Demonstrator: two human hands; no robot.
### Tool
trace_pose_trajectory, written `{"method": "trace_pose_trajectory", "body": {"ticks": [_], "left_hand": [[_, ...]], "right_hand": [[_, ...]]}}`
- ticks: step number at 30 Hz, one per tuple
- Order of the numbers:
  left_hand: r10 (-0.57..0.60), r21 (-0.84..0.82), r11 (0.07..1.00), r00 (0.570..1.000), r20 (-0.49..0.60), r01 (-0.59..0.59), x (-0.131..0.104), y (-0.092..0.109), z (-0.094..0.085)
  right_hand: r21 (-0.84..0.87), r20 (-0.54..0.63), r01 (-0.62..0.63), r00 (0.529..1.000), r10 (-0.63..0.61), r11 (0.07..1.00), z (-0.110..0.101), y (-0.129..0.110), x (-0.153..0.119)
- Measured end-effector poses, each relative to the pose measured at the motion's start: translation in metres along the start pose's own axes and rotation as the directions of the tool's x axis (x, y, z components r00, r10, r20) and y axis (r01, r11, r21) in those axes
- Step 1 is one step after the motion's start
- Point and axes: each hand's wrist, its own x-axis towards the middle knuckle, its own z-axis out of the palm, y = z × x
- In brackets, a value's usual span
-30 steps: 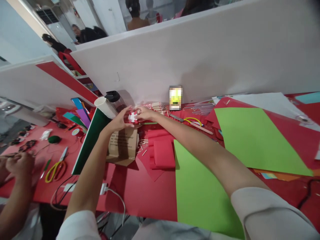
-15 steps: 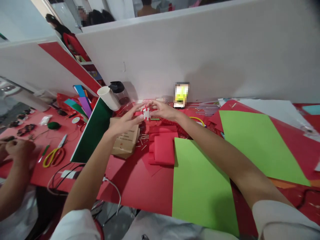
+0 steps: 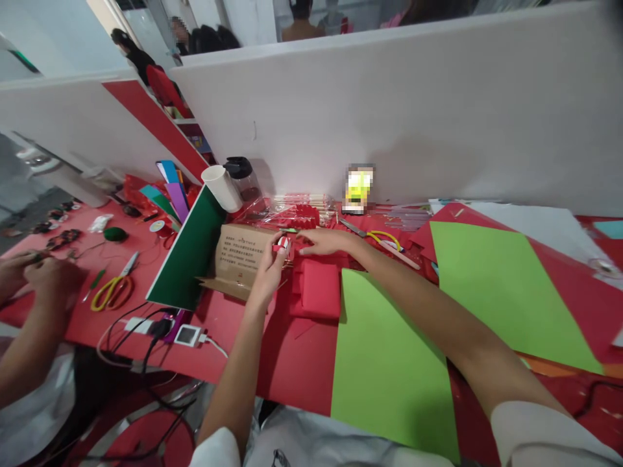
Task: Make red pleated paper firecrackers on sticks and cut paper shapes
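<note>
My left hand [image 3: 267, 269] is closed around a small red-and-white piece [image 3: 284, 244], held upright over the table between the brown paper package and the red stack. The piece seems to be cut paper or card, but its exact kind is too small to tell. Just to its right, my right hand [image 3: 327, 241] hovers with fingers stretched apart and nothing visible in them. Below that hand lies a stack of folded red paper [image 3: 321, 288]. The opened brown paper package [image 3: 241, 256] is left of my left hand.
Green sheets [image 3: 389, 350] cover the right side. Scissors [image 3: 377, 237] and a propped phone [image 3: 357, 189] are near the partition [image 3: 413, 117]. A green board [image 3: 187, 250], white cup [image 3: 221, 188] and bottle [image 3: 242, 178] stand left. A co-worker's hands [image 3: 46, 269] work at far left.
Both hands were at the red-and-white piece; now only the left has it, lower and nearer me. The right hand has drawn apart from it, downward. The view has turned slightly left.
</note>
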Motion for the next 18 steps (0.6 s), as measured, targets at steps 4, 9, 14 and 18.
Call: {"method": "trace_pose_trajectory", "body": {"ticks": [4, 9, 14, 18], "left_hand": [[0.026, -0.015, 1.0, 0.994, -0.105, -0.028, 0.008, -0.027, 0.01], [0.005, -0.012, 1.0, 0.996, -0.094, -0.006, 0.012, -0.045, 0.014], [-0.133, -0.164, 0.979, 0.988, -0.073, 0.12, 0.012, -0.059, 0.022], [-0.216, -0.285, 0.938, 0.976, -0.038, 0.197, 0.014, -0.068, 0.028]], "right_hand": [[-0.033, 0.05, 0.0, 0.999, 0.001, 0.999, 0.007, 0.002, 0.005], [0.082, -0.002, 0.03, 1.0, -0.03, 0.996, 0.005, 0.011, -0.002], [0.147, -0.001, 0.014, 1.0, -0.015, 0.989, 0.003, 0.012, -0.012], [0.194, 0.021, 0.043, 0.999, -0.048, 0.98, 0.003, 0.011, -0.011]]}}
